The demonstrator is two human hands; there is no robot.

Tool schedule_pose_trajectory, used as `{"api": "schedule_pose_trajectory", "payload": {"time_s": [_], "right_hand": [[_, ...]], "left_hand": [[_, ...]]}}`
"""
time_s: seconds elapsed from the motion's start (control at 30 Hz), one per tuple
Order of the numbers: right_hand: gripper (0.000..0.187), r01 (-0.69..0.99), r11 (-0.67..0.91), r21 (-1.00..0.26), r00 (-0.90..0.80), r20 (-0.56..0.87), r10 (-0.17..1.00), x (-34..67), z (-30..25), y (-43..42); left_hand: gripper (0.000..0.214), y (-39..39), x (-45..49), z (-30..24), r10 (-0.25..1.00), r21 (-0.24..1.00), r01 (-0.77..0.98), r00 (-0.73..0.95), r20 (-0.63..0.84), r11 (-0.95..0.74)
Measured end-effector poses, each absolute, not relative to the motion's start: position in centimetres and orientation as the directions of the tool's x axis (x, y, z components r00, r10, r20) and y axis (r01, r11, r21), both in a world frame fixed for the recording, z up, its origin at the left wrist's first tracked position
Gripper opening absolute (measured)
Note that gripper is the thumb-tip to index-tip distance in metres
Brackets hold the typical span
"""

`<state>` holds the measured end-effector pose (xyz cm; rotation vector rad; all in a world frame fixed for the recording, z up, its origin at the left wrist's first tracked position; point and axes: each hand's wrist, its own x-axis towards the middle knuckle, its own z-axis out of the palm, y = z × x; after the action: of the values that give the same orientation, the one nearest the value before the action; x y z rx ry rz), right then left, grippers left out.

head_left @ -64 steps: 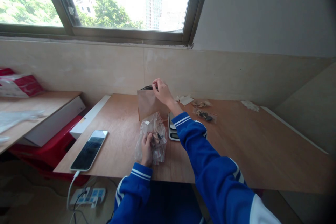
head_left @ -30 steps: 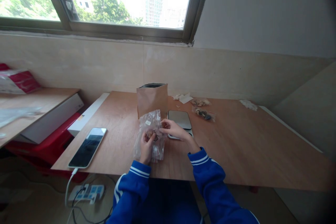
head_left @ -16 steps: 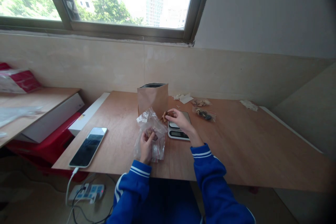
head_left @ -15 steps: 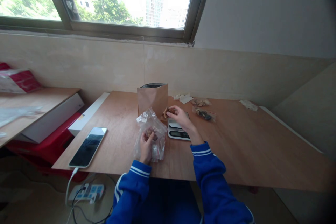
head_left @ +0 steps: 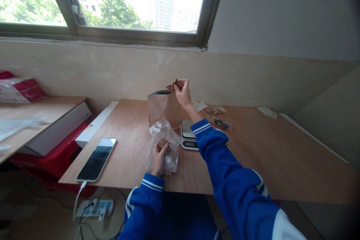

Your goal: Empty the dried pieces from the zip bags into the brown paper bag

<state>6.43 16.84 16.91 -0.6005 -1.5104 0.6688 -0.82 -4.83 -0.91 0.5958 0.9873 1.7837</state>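
Observation:
My right hand (head_left: 182, 92) is raised at the rim of a standing brown paper bag (head_left: 163, 108), its fingers closed on wrinkled brown dried pieces (head_left: 174, 85). The bag's top is open and shows a dark lining. My left hand (head_left: 159, 156) lies over clear plastic bags (head_left: 161, 127) in front of the paper bag. Its fingers are closed on more brown dried pieces (head_left: 164, 143); whether these lie inside the plastic cannot be told. Just right of the plastic bags is a kitchen scale (head_left: 188, 129), partly hidden by my right arm.
Two clear packets of dried pieces (head_left: 216, 110) (head_left: 222, 123) lie right of the scale. A whitish piece (head_left: 266, 112) is farther right. At the left edge lies a phone (head_left: 97, 159) with a cable running to a power strip (head_left: 95, 208). A second table (head_left: 62, 101) stands left.
My right hand has moved up and away from beside the scale to the paper bag's rim, carrying the brown dried pieces. My left hand keeps its hold over the plastic bags.

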Motion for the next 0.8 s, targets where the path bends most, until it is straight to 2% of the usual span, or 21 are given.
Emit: {"api": "schedule_pose_trajectory", "payload": {"time_s": [0.17,0.4,0.63,0.73,0.8], "right_hand": [[0.03,-0.034,0.737,-0.676,-0.067,0.737,0.673,5.3,17.4,16.7],[0.019,0.157,0.726,-0.67,-0.324,0.659,0.679,5.0,16.8,15.5],[0.008,0.31,0.813,-0.493,-0.484,0.654,0.581,6.1,17.8,14.7],[0.017,0.43,0.814,-0.39,-0.539,0.612,0.578,6.3,17.9,14.2],[0.021,0.479,0.814,-0.327,-0.528,0.634,0.565,6.3,17.8,13.5]], "left_hand": [[0.045,-4.9,-0.7,-0.8,0.917,0.836,-0.512,-0.399,-0.026,-0.199],[0.048,-4.9,-0.8,-1.2,0.919,0.846,-0.497,-0.394,-0.021,-0.194],[0.049,-4.8,-0.8,-1.1,0.918,0.847,-0.498,-0.396,-0.032,-0.185],[0.047,-4.8,-0.8,-1.1,0.919,0.851,-0.488,-0.394,-0.017,-0.193],[0.045,-4.7,-0.8,-1.1,0.915,0.862,-0.466,-0.403,-0.004,-0.201]]}}
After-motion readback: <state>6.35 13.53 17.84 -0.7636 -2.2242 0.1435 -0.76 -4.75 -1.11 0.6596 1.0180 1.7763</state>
